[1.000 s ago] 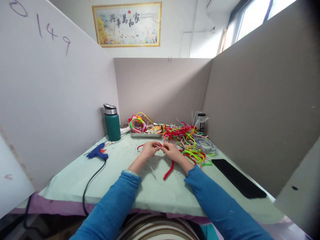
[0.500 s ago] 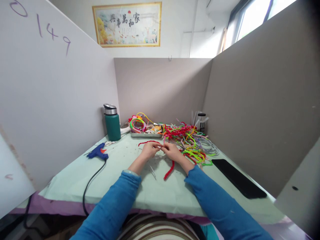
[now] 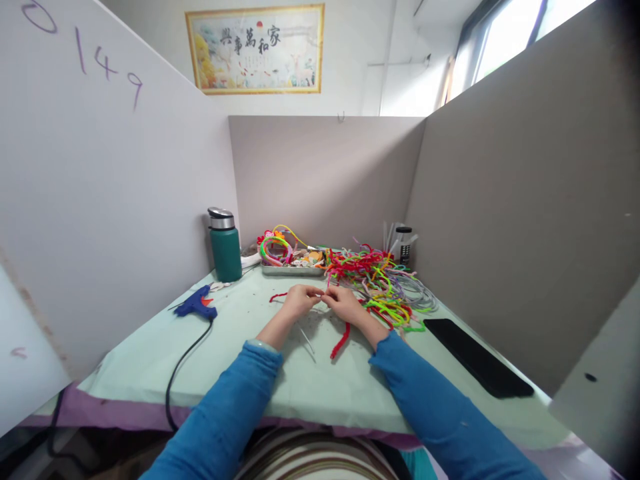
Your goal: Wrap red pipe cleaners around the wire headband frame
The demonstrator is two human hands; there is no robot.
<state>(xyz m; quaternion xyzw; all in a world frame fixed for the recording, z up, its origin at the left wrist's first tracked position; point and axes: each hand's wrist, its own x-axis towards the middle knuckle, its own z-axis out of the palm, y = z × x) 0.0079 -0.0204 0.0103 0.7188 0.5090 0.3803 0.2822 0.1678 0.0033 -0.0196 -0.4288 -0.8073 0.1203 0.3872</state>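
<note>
So both hands are right out front over the worktop [image 3: 240, 367], left hand [image 3: 300, 301] and right hand [image 3: 343, 303] closed in a pinch with the fingertips nearly meeting. They've got a thin red fuzzy stem [image 3: 278, 297] between them; one end pokes out past the left hand, but the bit being pinched is mostly hidden by the fingers. Another red length [image 3: 341, 342] sticks out below the right hand toward the person, and honestly I can't tell if it's part of the same piece. There's a skinny white stick [image 3: 307, 339] just below the left hand too. Right behind the right hand is a big messy pile of fuzzy stems [image 3: 360, 263], red on top with neon yellow and green nearer the front. Left of that pile sits a metal tray [image 3: 293, 271] with small bits in it and colourful fuzzy loops [image 3: 276, 251] at its left end. Farther left there's a green bottle [image 3: 226, 250] standing upright, and nearer the person a blue glue gun [image 3: 196, 304] lying on its side, black cord [image 3: 186, 367] trailing off the front edge. Over on the right, a flat black slab [image 3: 477, 357] lies near the partition [image 3: 510, 200].
</note>
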